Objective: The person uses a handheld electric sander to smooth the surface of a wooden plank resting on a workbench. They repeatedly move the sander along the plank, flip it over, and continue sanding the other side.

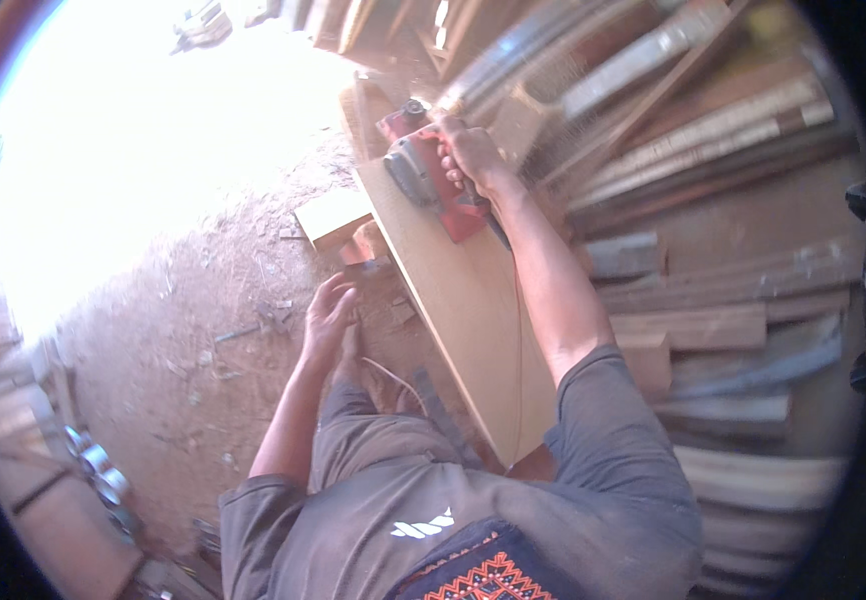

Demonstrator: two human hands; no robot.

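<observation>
My right hand [471, 155] is wrapped round the handle of a red and grey electric hand planer [415, 172]. The planer rests on the far part of a long, pale wooden board [463, 330], which slants from far left toward my body. A thin cord [519, 350] trails along the board from the tool. Beside the board's left edge, my left hand [330, 312] hangs in the air, fingers loosely apart and holding nothing. Just beyond it lies a block of pale wood [336, 217] next to the board. The planer's underside is hidden.
Stacked planks and timber [713, 330] fill the right side, close to my right arm. Dusty ground [183, 330] with scattered wood scraps spreads at left, glaring white farther off. Shiny round metal things [103, 470] and more boards [73, 530] lie at the lower left.
</observation>
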